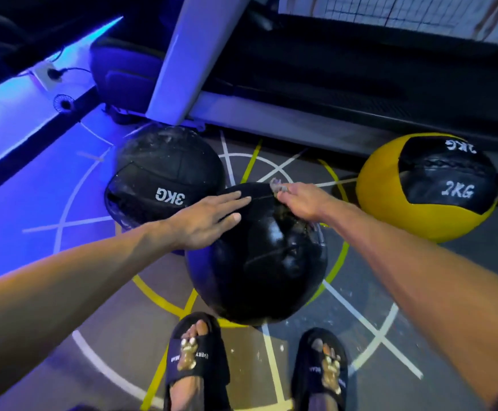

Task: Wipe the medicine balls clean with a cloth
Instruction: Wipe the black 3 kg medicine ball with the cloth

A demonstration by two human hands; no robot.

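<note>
Three round medicine balls sit on the gym floor (63,185) with its painted white and yellow lines. The big shiny black ball (256,262) is the near one, just in front of the person's two feet in dark slippers (197,366). The left hand (209,218) lies flat on the top left of this ball, its fingers straight and together, pressing to keep the ball from rolling. The right hand (298,200) is at the far top edge of the ball, with its fingers curled round a small grey scrap (277,185). It is probably the cloth, but it is blurry and too small to be sure. Behind the near ball, touching it or almost so, is a dusty black ball marked 3KG (164,176). Off to the right, well apart, is a yellow and black ball marked 2KG (428,185). These balls look heavy and a bit squashy, with a smooth skin that may be slippery when wet. Being round, they will roll away if pushed from one side. I think the best way is to hold one flat hand on top, wipe with the other, then turn the ball over slowly with both hands to reach the bottom.
</note>
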